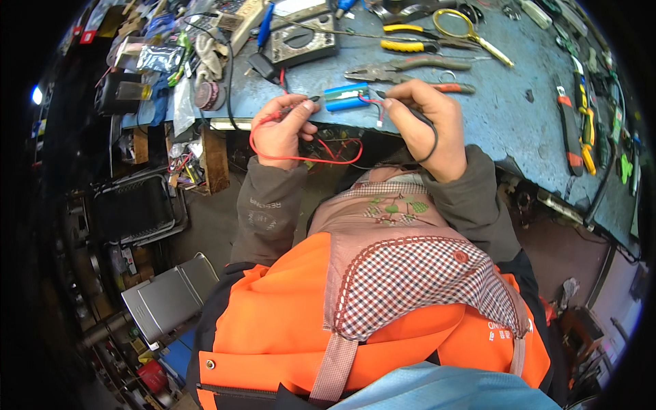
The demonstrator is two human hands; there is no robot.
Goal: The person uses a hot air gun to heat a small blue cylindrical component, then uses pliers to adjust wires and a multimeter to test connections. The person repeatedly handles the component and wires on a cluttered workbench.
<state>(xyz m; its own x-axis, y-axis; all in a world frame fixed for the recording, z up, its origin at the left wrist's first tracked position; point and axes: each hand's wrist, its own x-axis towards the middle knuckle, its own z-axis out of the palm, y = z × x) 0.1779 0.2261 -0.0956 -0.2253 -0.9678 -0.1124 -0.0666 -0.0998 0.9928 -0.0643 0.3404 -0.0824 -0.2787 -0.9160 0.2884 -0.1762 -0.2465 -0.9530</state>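
Note:
A blue battery pack (337, 104) lies near the front edge of the bench, between my two hands. Short red wires and a small white connector (379, 124) come from its right end. My left hand (279, 140) is closed on a red-lead test probe (272, 117), its dark tip end near the battery's left end. From it the red lead (321, 161) loops below the hand. My right hand (437, 130) pinches a black test probe (380, 93) beside the battery's wired end, its black lead curving round the hand. Whether either probe touches metal is too small to tell. An analog multimeter (298, 42) sits beyond.
Pliers (383, 72) and yellow-handled pliers (410, 46) lie behind the battery, with a brass-rimmed magnifier (471, 35) beyond. More hand tools (568, 130) line the right side. Bags, tape and small parts crowd the left. A grey metal case (171, 301) stands lower left.

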